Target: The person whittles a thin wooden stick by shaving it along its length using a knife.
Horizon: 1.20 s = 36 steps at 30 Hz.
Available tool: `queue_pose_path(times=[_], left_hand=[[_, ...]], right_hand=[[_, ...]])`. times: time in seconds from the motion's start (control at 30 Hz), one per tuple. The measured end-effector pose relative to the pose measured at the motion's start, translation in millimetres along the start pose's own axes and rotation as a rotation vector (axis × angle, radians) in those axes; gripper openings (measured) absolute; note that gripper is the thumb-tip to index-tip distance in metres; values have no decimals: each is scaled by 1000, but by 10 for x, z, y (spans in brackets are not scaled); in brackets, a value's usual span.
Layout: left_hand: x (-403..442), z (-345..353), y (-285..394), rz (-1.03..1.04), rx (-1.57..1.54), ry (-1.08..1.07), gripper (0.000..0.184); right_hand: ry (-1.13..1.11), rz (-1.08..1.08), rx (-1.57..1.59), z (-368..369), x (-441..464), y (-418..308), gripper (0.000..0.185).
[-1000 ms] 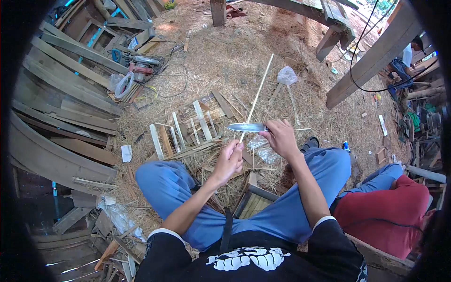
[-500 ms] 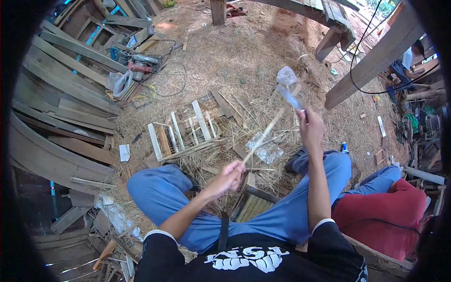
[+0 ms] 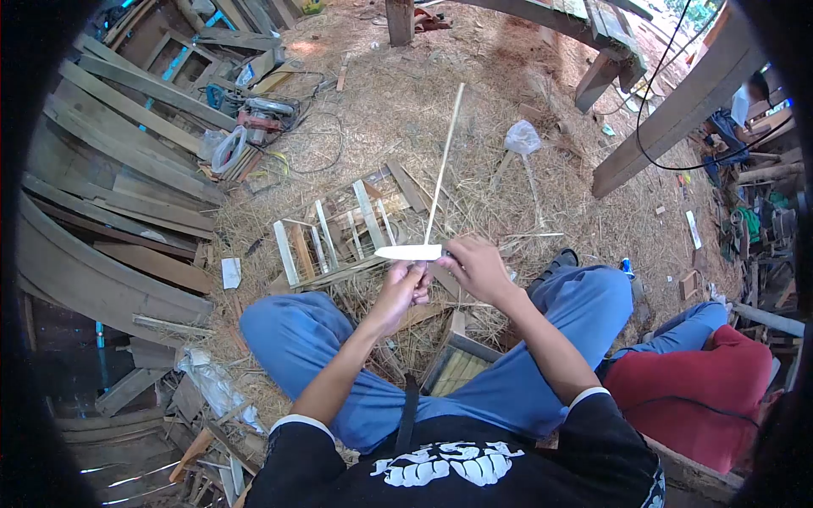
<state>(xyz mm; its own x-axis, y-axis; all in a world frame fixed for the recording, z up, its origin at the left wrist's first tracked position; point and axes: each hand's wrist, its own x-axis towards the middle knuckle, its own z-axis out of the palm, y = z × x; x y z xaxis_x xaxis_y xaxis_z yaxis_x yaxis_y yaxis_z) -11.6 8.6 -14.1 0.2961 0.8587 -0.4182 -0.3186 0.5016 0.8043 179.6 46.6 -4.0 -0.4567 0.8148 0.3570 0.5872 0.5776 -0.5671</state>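
Steel, glared out to near white: that's the knife (image 3: 410, 252). Right hand (image 3: 479, 269) is closed round its handle, most of which is hidden by the fingers. Blade points leftward, crosswise over a thin pale strip (image 3: 445, 161), just beyond the left hand (image 3: 401, 292). Looks like contact (can't tell whether the edge bites; glare eats the detail).

Left hand is gripping the strip's near end, thumb side up by the blade. Strip runs away from that hand, long part pointing forward. Can't tell if the far tip hangs free or rests on the floor. My read: holding the near end keeps the long part clear of the legs, and the crosswise blade meets the strip close to the grip, where it flexes least. Downside, fingers sit right beside the steel.

Both hands work above the gap between the bent knees, probably so the forearms have room and the thighs stay out of the blade's line. Below the hands, a wooden box (image 3: 478, 348) sits in that gap, slatted inside. Ahead-left of the left hand, a slatted wooden frame (image 3: 367, 215) lies on straw-littered ground (image 3: 406, 110). Further ahead-right of the right hand: a clear plastic bag (image 3: 522, 137), well apart from the blade.
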Motion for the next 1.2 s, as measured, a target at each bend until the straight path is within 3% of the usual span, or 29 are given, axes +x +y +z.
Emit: queue_pose_path(times=[0.1,0.3,0.4,0.5,0.63,0.73,0.87,0.9,1.2], left_hand=[[-50,33,94,-40,136,2,27],[-9,-33,-41,82,267,59,19],[48,-82,-158,451,674,178,23],[14,-52,-117,482,807,195,26],[-116,63,-31,284,537,145,30],[-137,93,28,260,559,130,31],[-152,41,13,197,446,90,30],[-204,20,22,160,426,72,30],[-270,-65,168,-193,179,-97,37]], right_hand=[[-107,29,12,18,-2,-50,29],[-134,27,17,-40,7,-92,32],[-99,3,-14,-40,-19,-64,33],[-63,-24,-64,-77,-21,-39,32],[-13,46,-156,-236,-5,170,31],[43,26,-142,-233,-16,195,31],[16,266,-128,-357,-5,415,33],[111,133,-295,-492,-19,512,33],[101,110,-290,-367,-38,285,29]])
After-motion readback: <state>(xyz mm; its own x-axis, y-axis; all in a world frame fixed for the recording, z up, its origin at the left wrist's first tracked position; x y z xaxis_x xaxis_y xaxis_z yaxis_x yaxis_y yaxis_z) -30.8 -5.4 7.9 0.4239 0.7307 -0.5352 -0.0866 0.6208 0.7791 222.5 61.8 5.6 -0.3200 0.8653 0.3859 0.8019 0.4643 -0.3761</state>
